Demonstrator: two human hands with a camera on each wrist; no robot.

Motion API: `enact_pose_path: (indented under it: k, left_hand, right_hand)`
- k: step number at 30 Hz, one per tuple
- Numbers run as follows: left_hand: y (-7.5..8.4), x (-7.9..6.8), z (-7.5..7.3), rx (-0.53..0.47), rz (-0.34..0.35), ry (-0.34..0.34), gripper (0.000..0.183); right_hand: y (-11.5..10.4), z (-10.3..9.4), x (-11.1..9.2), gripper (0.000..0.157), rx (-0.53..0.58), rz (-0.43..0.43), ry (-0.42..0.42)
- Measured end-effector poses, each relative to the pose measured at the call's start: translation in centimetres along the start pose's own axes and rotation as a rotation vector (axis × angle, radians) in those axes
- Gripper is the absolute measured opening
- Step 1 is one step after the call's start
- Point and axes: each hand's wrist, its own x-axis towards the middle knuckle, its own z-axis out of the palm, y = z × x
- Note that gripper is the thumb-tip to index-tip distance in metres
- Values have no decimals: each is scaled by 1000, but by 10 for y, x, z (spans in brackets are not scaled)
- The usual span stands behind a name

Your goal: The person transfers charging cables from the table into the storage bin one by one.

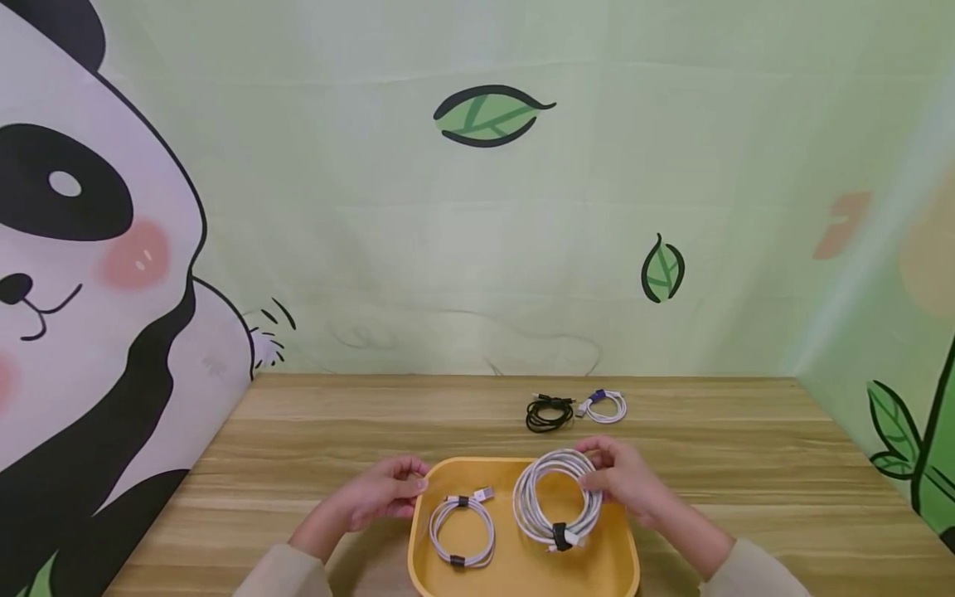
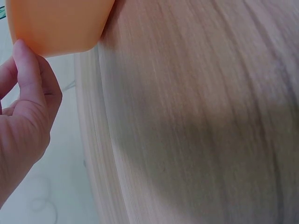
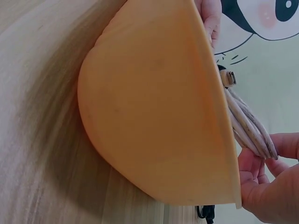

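Note:
An orange tray [image 1: 507,576] stands at the front of the table. My left hand [image 1: 384,491] pinches its left rim, with the thumb at the edge in the left wrist view. Between the thumb and fingers of my right hand [image 1: 625,482] is a thick coil of white cable [image 1: 526,507], bound by a black strap [image 1: 559,535]. In the head view this coil overlaps the tray's right half; in the right wrist view it shows beyond the rim. A smaller white cable coil [image 1: 488,531] with black ties and a USB plug lies inside the tray, on the left.
Behind the tray, a coiled black cable [image 1: 548,416] and a small white cable [image 1: 610,408] with a blue tie lie on the wooden table [image 1: 336,414]. A green printed backdrop [image 1: 358,207] with a panda rises along the table's back edge.

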Motion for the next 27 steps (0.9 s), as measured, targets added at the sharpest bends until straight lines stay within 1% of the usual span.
enact_pose_path:
  k: [5,12,19,23,27]
  left_hand:
    - [-1,0,0,3,6,-3,28]
    - [0,0,0,9,8,-9,30]
    - [2,-2,0,12,16,-19,31]
    - [3,-2,0,16,15,-17,32]
    - [4,-3,1,19,8,-12,32]
  right_hand:
    - [0,3,0,44,-24,-2,19]
    - [1,7,0,43,-33,-6,16]
    - [-2,14,0,42,-66,-7,47]
    - [-2,18,0,40,-77,-15,45]
    - [1,21,-1,39,-62,-16,35]
